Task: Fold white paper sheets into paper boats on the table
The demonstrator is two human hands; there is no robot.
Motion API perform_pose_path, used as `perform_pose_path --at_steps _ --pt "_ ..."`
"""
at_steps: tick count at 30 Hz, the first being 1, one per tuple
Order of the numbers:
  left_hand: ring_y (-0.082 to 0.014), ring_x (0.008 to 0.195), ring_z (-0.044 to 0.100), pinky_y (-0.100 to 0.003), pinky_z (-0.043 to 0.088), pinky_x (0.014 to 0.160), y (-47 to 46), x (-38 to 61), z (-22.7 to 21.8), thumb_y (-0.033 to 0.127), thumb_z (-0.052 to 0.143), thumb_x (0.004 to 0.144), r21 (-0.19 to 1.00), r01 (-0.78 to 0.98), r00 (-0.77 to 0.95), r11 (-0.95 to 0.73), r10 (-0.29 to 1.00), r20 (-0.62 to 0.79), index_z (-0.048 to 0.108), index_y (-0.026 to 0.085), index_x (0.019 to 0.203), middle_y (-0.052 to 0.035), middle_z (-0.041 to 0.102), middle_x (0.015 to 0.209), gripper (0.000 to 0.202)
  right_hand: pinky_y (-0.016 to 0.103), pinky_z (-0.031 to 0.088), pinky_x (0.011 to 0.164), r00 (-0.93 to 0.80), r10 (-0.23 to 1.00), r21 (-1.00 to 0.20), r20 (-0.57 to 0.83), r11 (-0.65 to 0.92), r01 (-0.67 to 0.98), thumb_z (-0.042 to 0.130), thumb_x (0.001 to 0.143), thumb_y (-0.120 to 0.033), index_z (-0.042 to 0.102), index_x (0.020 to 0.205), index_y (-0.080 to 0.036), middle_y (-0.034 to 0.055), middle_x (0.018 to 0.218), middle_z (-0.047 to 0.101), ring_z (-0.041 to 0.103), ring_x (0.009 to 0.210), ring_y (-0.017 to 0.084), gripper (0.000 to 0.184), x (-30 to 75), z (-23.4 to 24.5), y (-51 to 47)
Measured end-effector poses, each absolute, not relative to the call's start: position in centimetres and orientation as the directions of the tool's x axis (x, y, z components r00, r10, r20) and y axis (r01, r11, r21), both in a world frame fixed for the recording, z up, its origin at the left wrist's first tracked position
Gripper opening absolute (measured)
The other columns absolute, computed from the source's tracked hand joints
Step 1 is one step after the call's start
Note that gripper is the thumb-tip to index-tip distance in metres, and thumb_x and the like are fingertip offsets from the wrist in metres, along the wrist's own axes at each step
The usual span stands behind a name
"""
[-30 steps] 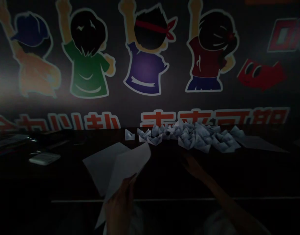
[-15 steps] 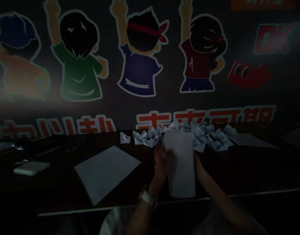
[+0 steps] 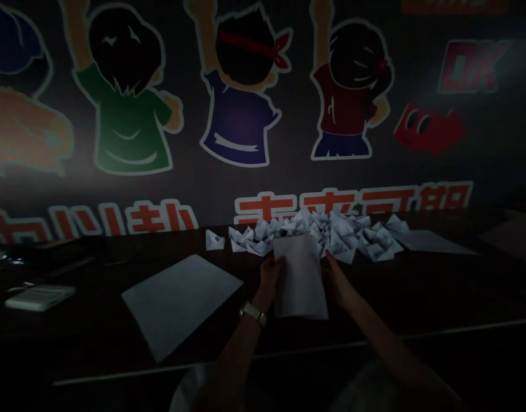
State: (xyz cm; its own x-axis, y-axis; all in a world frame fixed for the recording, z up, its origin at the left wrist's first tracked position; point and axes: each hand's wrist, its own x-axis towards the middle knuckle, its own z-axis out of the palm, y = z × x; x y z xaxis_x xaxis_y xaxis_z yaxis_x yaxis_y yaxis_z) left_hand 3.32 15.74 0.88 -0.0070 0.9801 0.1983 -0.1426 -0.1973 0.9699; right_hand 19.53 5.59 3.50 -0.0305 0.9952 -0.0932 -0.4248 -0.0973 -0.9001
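Paper sheet [image 3: 299, 277] held between both hands

The left hand [image 3: 269, 280] pinched the sheet's left edge and the right hand [image 3: 340, 283] its right edge, fingers closed narrowly on the paper. The sheet was above a dark table [image 3: 374, 297], just in front of a heap of paper boats [image 3: 335, 234]. A watch [image 3: 253, 313] circled the left wrist. A loose sheet [image 3: 181, 303] lay flat on the table to the left, a second sheet [image 3: 430, 242] lay right of the boats, and a cartoon mural [image 3: 241, 114] covered the wall behind.
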Motion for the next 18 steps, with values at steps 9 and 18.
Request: perform_pose_path --at_steps 9,18 --pt "-0.0127 0.056 0.050 -0.022 0.036 0.051 16.1 2.8 0.4 0.043 0.068 0.056 0.936 -0.021 -0.154 -0.353 0.926 0.346 0.057 0.014 0.058 0.0001 0.055 0.055 0.031 0.040 0.045 0.086 0.068 0.995 -0.974 -0.079 -0.062 -0.219 0.069 0.059 -0.044 0.068 0.087 -0.018 0.0070 0.093 0.071 0.062 0.096 0.029 0.038 19.1 2.1 5.9" --pt "-0.0183 0.068 0.057 -0.027 0.044 0.059 15.6 3.1 0.4 0.038 0.068 0.057 0.905 -0.101 -0.150 -0.413 0.906 0.397 0.062 0.013 0.074 -0.0054 0.063 0.070 0.031 0.036 0.047 0.077 0.091 0.995 -0.980 -0.039 -0.020 -0.199 0.068 0.053 -0.033 0.067 0.086 -0.018 0.0051 0.084 0.073 0.065 0.085 0.027 0.036 18.7 2.4 5.9"
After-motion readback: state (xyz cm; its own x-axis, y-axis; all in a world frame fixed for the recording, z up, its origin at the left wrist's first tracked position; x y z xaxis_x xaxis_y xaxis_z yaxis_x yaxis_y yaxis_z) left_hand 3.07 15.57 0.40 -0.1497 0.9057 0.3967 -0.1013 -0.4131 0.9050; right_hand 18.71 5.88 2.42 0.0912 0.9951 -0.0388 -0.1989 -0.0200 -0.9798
